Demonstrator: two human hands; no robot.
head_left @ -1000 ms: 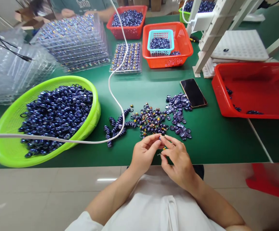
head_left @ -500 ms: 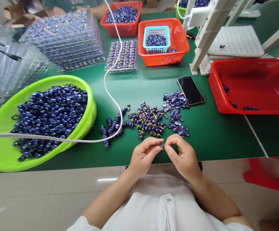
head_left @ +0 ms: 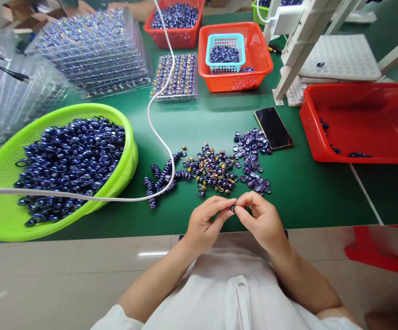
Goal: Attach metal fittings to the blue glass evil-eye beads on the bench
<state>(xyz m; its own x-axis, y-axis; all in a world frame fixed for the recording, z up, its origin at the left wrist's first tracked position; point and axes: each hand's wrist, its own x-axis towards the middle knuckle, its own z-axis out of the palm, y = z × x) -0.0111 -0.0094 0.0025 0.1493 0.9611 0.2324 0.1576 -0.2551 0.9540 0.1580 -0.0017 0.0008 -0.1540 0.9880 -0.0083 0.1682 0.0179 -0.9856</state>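
In front of my chest, just above the table's near edge, both hands meet at the fingertips. My left hand (head_left: 206, 222) pinches a small shiny dark-blue ringed piece (head_left: 232, 208) between thumb and forefinger. My right hand (head_left: 261, 221) is closed in a pinch against that piece's right side; what its fingertips hold is too small to make out. Beyond the hands lies a pile of blue pieces with gold-coloured parts (head_left: 214, 168). Right of it are loose dark-blue caps (head_left: 253, 158), and to its left are rows of stacked blue rings (head_left: 166, 174).
A green basket (head_left: 132, 151) full of blue pieces stands left, crossed by a white cable (head_left: 157, 133). Filled clear trays (head_left: 116, 55) are stacked behind. A phone (head_left: 273, 127), a red bin (head_left: 357, 156) and an orange basket (head_left: 235, 85) are farther right. A co-worker's arm (head_left: 139, 10) shows at the back.
My fingertips have drawn closer together around the small blue piece, and less of it shows. The view has shifted slightly; the things on the table stay put.
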